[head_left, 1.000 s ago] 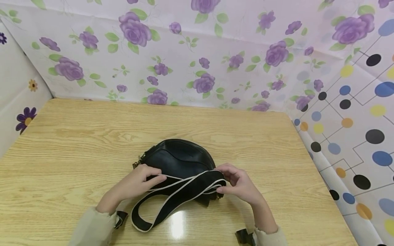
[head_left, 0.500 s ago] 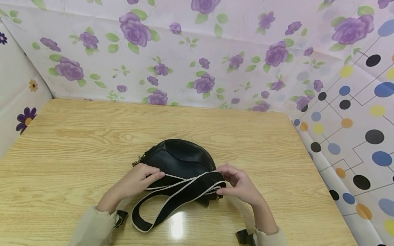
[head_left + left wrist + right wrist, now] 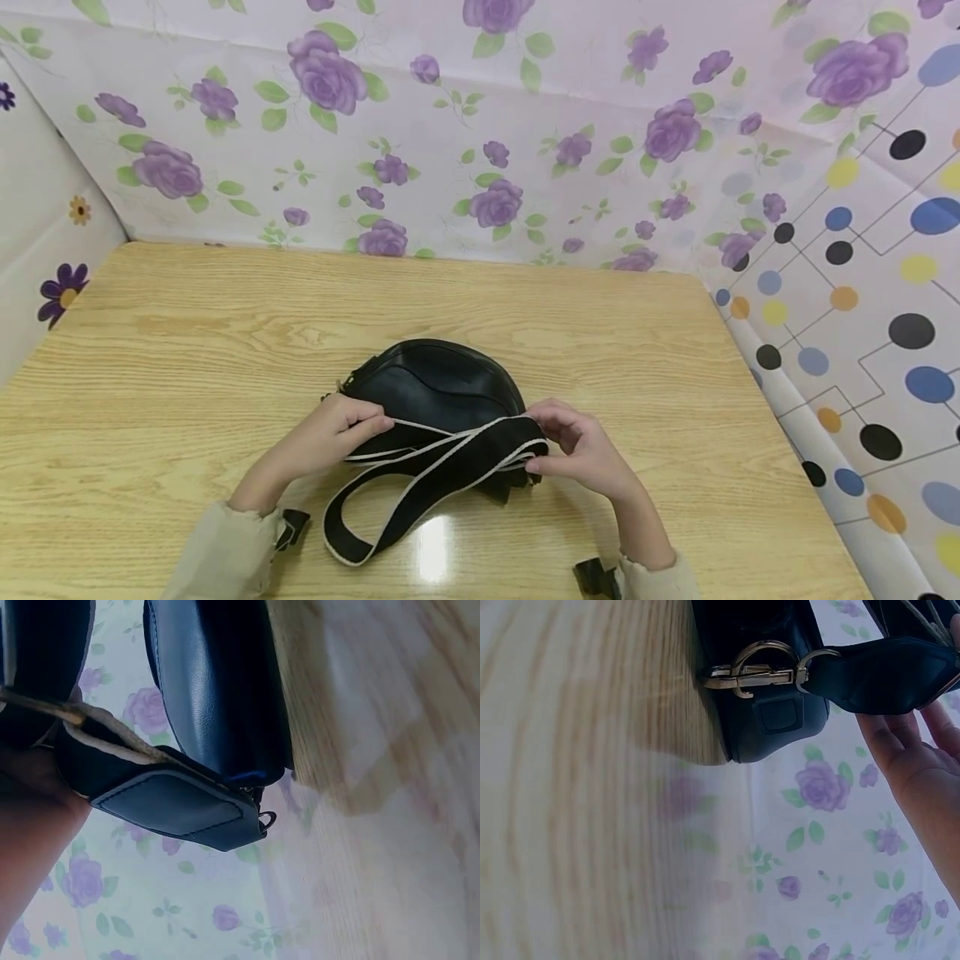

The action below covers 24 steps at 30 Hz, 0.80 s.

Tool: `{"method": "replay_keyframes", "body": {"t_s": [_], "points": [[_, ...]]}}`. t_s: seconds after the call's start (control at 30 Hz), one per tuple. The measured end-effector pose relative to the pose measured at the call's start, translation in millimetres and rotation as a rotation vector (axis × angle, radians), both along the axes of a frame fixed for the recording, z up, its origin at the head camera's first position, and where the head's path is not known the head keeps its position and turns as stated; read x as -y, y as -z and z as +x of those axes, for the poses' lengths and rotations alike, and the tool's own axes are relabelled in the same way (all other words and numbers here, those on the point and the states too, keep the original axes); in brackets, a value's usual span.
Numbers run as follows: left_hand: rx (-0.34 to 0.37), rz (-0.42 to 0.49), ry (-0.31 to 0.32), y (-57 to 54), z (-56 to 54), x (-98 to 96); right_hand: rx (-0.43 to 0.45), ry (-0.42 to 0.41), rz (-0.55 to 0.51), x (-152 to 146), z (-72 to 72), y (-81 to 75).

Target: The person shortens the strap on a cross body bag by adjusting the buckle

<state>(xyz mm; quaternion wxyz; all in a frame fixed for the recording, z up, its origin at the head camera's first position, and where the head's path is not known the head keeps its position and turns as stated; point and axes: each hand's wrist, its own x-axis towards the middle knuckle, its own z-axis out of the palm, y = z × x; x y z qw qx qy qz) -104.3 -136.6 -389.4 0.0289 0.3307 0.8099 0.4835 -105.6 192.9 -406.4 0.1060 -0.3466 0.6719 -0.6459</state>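
A black leather shoulder bag point(image 3: 435, 379) lies on the wooden table, its curved top away from me. Across its near side runs a wide black strap point(image 3: 480, 454) with white edges, folded over, one loop hanging toward the front. My left hand point(image 3: 322, 437) pinches the strap at the bag's left end. At the right end my right hand point(image 3: 585, 450) holds the strap's folded bend between thumb and fingers. The left wrist view has the strap's stitched leather end tab point(image 3: 176, 806). A gold clasp point(image 3: 761, 675) joins another leather tab point(image 3: 885, 675) to the bag in the right wrist view.
The wooden table point(image 3: 225, 333) extends around the bag on all sides. Behind it stands a wall cover with purple flowers point(image 3: 495, 204), and a dotted sheet point(image 3: 885, 333) borders the right side. Dark straps point(image 3: 596, 577) show beside the sleeves.
My left hand has drawn a little to the left along with its part of the strap. The front loop has shifted slightly right. My right hand and the bag stay nearly still.
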Motion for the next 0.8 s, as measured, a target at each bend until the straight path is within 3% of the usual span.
{"method": "replay_keyframes", "body": {"t_s": [0.13, 0.33, 0.53, 0.8], "points": [[-0.043, 0.038, 0.024, 9.6, -5.3, 3.0, -0.004, 0.005, 0.002, 1.8, -0.9, -0.8], [-0.093, 0.049, 0.044, 7.1, -6.0, 1.2, -0.002, 0.004, -0.006, 1.6, -2.1, -1.2], [-0.082, 0.055, 0.071, 5.9, -4.6, 1.0, 0.001, 0.001, -0.008, 1.1, -3.6, 0.1], [-0.025, 0.136, 0.166, 8.1, -6.2, 4.8, 0.007, -0.001, -0.001, 2.1, -3.1, 1.0]]}}
